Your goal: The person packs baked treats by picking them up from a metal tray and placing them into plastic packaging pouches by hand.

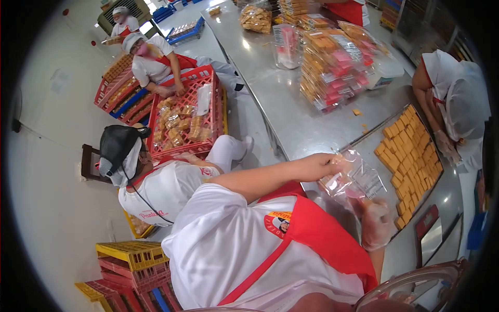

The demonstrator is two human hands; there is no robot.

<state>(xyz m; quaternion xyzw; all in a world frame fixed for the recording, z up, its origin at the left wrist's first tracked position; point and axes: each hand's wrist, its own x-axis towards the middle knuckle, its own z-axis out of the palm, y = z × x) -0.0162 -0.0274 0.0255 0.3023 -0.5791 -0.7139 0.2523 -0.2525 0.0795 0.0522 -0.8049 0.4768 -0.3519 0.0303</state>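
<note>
A clear plastic bag point(368, 176) with printed lettering is stretched between my two hands, over the near side of the steel table. My left hand point(326, 166) has its fingers closed on the bag's upper left part. At the lower end of the bag is my right hand point(377, 223), in a clear glove, with its fingers curled around the plastic. Whether anything lies inside the bag is hard to tell through the glare. Just beyond my right hand is a dark tray point(441, 179) filled with rows of small golden-brown rectangular biscuits point(410, 156).
Filled biscuit packs point(330, 67) are stacked on the steel table point(270, 99), near loose crumbs. A co-worker's gloved hand point(446, 145) is at the tray's far side. To my left, co-workers are around a red crate point(212, 83) of packs; more crates point(130, 255) stand behind.
</note>
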